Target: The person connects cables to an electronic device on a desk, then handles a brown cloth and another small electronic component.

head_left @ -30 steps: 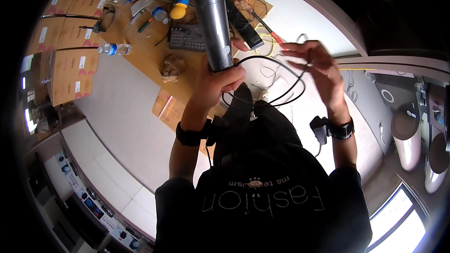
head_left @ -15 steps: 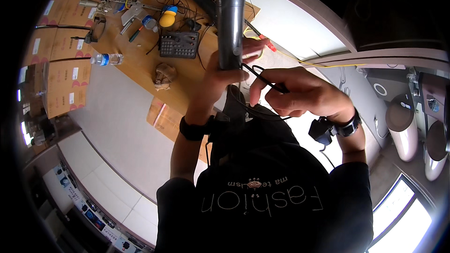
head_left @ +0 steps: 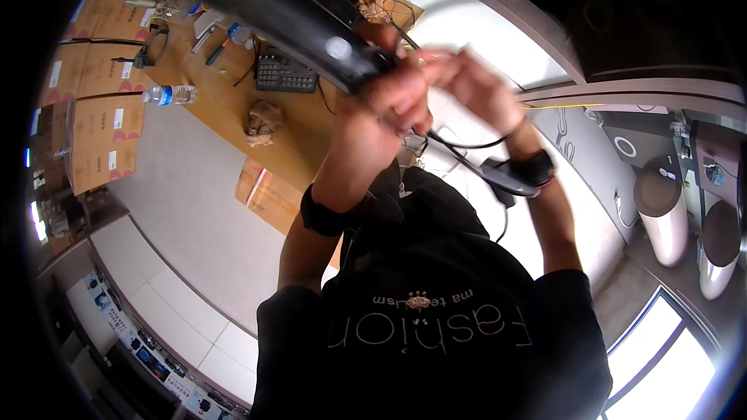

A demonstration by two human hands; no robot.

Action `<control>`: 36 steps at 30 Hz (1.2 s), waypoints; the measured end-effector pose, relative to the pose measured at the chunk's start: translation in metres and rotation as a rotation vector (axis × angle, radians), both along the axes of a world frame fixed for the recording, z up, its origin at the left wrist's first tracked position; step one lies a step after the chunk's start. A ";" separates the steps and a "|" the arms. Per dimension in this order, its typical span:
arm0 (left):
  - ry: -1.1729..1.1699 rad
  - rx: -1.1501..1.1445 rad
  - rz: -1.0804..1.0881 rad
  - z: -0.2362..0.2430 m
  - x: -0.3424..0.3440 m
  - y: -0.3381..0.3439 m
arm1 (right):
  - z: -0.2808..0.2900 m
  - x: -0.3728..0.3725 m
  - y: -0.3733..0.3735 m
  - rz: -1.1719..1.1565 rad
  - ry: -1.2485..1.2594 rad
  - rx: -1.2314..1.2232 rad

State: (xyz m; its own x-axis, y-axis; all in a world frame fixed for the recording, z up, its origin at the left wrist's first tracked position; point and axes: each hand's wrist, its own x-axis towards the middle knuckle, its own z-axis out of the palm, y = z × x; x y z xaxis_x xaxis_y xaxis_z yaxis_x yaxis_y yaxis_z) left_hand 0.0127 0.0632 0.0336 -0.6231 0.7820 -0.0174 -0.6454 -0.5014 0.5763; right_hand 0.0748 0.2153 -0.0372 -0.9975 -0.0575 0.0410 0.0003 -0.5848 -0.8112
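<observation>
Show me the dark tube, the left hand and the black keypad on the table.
Dark tube (head_left: 263, 9): head view, on the middle of its slanting barrel.
Left hand (head_left: 379, 113): head view, on the middle of the hand, slightly blurred.
Black keypad (head_left: 286, 71): head view, on its keys.

This looks like a showroom or shop for bathroom fittings, partly used as a workroom. The fittings show on the right: two toilets (head_left: 668, 218) with dark lids and pale bodies stand near a grey wall panel (head_left: 603, 140). On the far side, a wooden table (head_left: 222, 97) bearing a keyboard (head_left: 284, 71) and a screwdriver (head_left: 219, 50) suggests the workroom. Cartons (head_left: 109, 120) stacked on the left add a stockroom look. Near right, a bright glazed opening (head_left: 663, 365) lets in light.
</observation>
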 end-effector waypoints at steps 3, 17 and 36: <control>-0.022 0.063 0.135 0.004 -0.022 0.003 | -0.016 0.036 -0.046 0.078 -0.241 0.395; 0.039 -0.238 0.109 -0.031 -0.047 -0.019 | 0.071 0.095 0.029 -0.548 0.275 1.567; 0.232 -0.234 0.048 -0.033 -0.028 -0.025 | 0.075 0.042 -0.027 -0.193 -0.121 0.052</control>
